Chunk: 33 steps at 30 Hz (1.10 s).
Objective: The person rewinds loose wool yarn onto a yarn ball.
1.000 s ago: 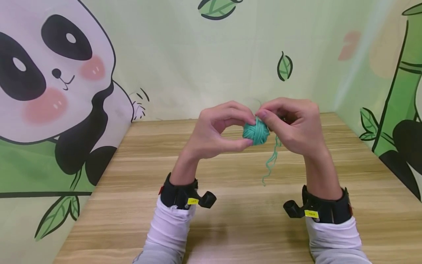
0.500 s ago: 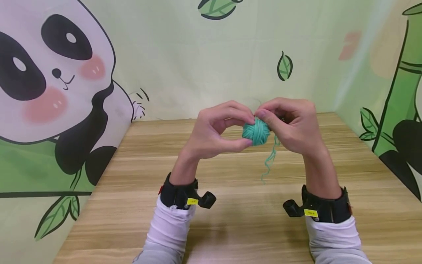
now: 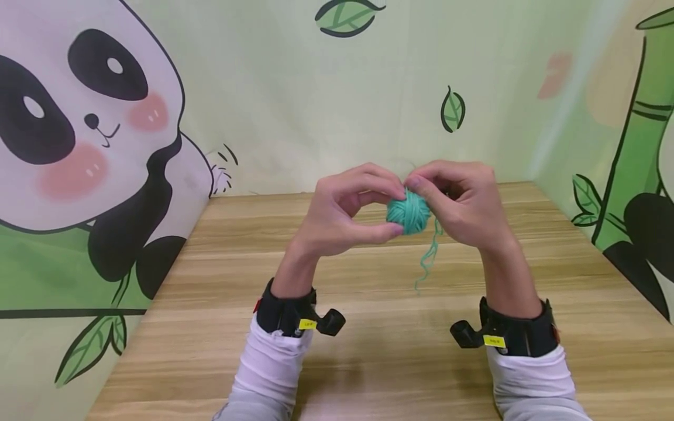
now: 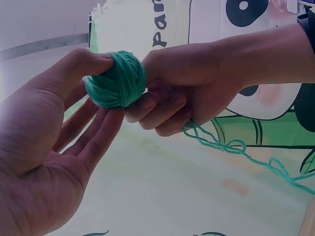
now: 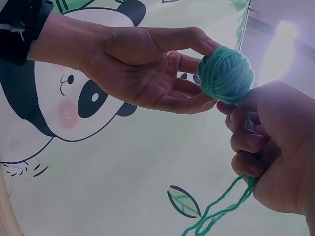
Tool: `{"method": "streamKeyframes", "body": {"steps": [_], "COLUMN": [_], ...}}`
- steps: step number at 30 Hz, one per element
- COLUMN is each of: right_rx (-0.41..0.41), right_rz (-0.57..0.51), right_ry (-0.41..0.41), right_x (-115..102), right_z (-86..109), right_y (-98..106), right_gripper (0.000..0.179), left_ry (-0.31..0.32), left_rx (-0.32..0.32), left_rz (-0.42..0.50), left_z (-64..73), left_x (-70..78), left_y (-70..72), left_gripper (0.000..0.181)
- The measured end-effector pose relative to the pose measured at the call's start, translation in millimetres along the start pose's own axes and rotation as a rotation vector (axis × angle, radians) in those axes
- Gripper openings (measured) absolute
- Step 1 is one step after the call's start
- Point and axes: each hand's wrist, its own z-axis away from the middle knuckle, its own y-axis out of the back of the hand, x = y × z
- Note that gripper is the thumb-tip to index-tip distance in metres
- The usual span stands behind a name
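A small ball of teal yarn point(image 3: 409, 213) is held up above the table between both hands. My left hand point(image 3: 347, 207) pinches it from the left, thumb below and fingertips above in the head view. On its other side, my right hand point(image 3: 463, 202) has thumb and forefinger together at the ball's upper edge, while its other fingers curl round the yarn strand. From under that hand a loose yarn tail point(image 3: 429, 260) dangles; the right wrist view shows the doubled tail point(image 5: 221, 211) leaving the curled fingers. The left wrist view shows the ball's wraps point(image 4: 120, 81) closely.
Beneath the hands lies a wood-grain table point(image 3: 237, 351). Behind it stands a pale green backdrop point(image 3: 263, 88) with a printed panda point(image 3: 116, 117), leaves and bamboo. Each wrist carries a black strap with a small camera point(image 3: 332, 321).
The right hand has shifted slightly left along with the yarn tail. The left hand keeps its grip on the ball. The head view has tilted a little.
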Motion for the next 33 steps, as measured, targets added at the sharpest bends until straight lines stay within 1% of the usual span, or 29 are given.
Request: {"method": "streamKeyframes", "body": {"steps": [4, 11, 15, 18, 21, 25, 28, 33], "right_rx": [-0.017, -0.04, -0.046, -0.052, -0.031, 0.011, 0.048, 0.137], "right_rz": [0.003, -0.033, -0.028, -0.009, 0.022, 0.056, 0.054, 0.055], "right_ry": [-0.023, -0.042, -0.044, -0.044, -0.037, -0.033, -0.036, -0.024], "right_x": [1, 3, 5, 7, 7, 6, 5, 4], "right_z": [1.2, 2.4, 3.2, 4.0, 4.5, 4.4, 3.0, -1.6], "right_y": [-1, -6, -9, -11, -10, -7, -5, -7], "right_gripper": [0.034, 0.018, 0.019, 0.025, 0.031, 0.037, 0.035, 0.023], "left_ry": [0.008, 0.02, 0.019, 0.014, 0.007, 0.008, 0.01, 0.013], "left_rx": [0.015, 0.045, 0.067, 0.08, 0.087, 0.077, 0.071, 0.088], "left_rz": [-0.008, -0.035, -0.04, -0.039, -0.052, -0.091, -0.13, -0.165], "left_z": [1.0, 2.6, 2.6, 2.0, 0.8, -1.0, -1.3, -0.6], "left_x": [-0.3, 0.0, 0.4, 0.7, 0.7, 0.4, 0.0, 0.5], "left_y": [-1.1, -1.2, -0.7, -0.4, -0.3, -0.8, -0.7, 0.1], "left_gripper": [0.039, 0.04, 0.038, 0.036, 0.036, 0.036, 0.036, 0.036]}}
